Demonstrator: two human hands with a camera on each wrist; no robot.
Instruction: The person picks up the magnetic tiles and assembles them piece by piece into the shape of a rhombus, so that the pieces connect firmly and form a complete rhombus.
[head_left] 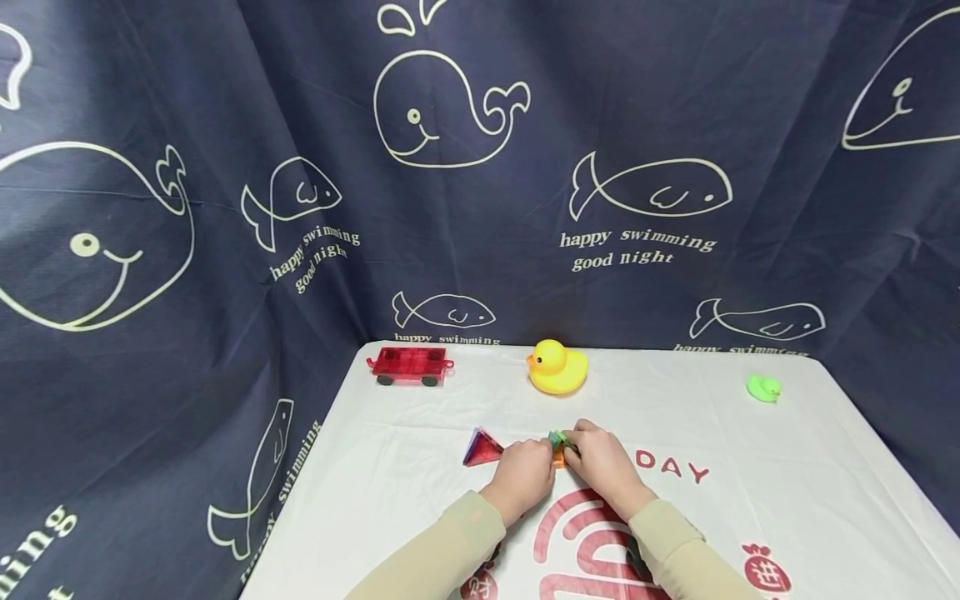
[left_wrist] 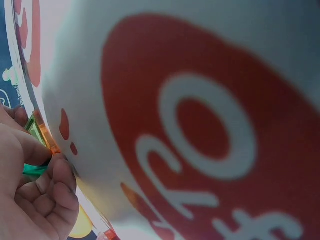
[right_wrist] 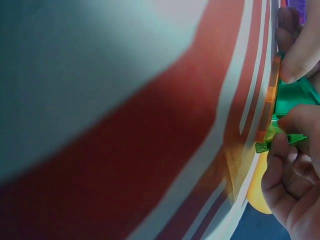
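My left hand (head_left: pixel 527 473) and right hand (head_left: pixel 602 462) meet over a small group of translucent magnetic tiles near the table's middle. An orange tile (right_wrist: pixel 267 112) lies low against the cloth under them. Between the left thumb and fingers is a dark green tile (right_wrist: pixel 292 96), standing up beside the orange one. The right hand pinches a bright green tile (right_wrist: pixel 281 143) by thumb and fingertips at the orange tile's other end. Fingers hide much of the tiles. Just left of the left hand stands a pointed red and purple tile shape (head_left: pixel 482 450).
Along the back edge stand a red wheeled toy wagon (head_left: pixel 409 364) and a yellow rubber duck (head_left: pixel 558 369). A small green duck (head_left: pixel 763 388) sits at the back right. The white printed cloth (head_left: pixel 405 483) covers the table, with a dark blue curtain (head_left: pixel 480 233) behind.
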